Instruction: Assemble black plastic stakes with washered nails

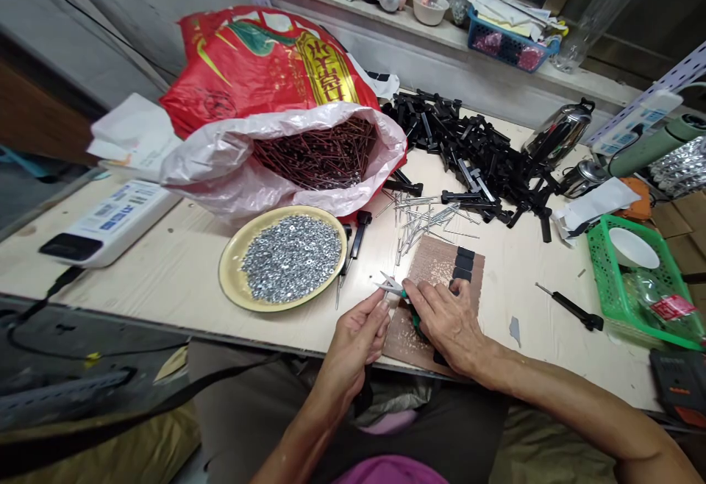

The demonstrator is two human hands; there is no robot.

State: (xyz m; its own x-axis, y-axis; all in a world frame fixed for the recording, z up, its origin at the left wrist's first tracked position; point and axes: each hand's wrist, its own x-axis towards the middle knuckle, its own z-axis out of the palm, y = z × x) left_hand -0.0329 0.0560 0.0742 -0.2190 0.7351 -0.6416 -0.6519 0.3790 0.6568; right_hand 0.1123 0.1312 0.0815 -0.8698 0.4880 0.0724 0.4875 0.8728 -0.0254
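Observation:
My left hand (358, 329) is closed, thumb and fingertips pinching a thin metal pin, mostly hidden by the fingers. A dark piece (364, 390) shows below that hand; I cannot tell whether it belongs to the pin. My right hand (449, 318) wraps round green-handled snips (389, 285), whose two pointed jaws stand apart right at the left fingertips. Under the right hand lies a brown cardboard sheet (424, 263) with tan crumbs and several black pads (462, 267). Loose metal nails (422, 219) lie beyond it. Left of the hands is a yellow dish (229, 278) of small metal washers (292, 260).
A red sack (248, 65) of brown nails (320, 153) leans at the back, beside a heap of black plastic parts (468, 146). A green basket (607, 278), a single black part with a pin (573, 311) and a white device (115, 219) are on the table (182, 285).

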